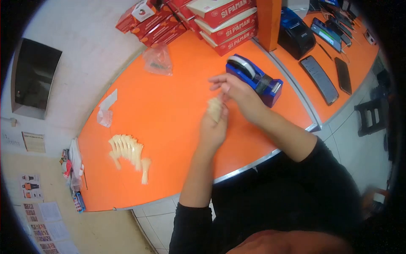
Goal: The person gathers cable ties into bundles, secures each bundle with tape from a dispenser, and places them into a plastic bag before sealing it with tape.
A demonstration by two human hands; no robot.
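In my left hand [212,129], fingers closed round it, is a small pale-yellow bundle [214,109], slightly blurred. My right hand [237,91] is just above and to the right of it, its fingers stretched out and apart. Close beside that hand stands a blue tape dispenser [264,84] with a roll of tape on it. Over on the left of the orange table lies a row of similar shiny pale-yellow bundles [127,146], pinched narrow in the middle. One more bundle [145,169] lies apart, a little nearer to me.
Red-and-white boxes [230,31] are stacked at the back of the orange table [169,114]. A clear plastic bag [158,59] and a white paper strip [108,108] lie along the wall side. Beyond a metal edge are phones [319,79] and a black printer-like device [296,36].
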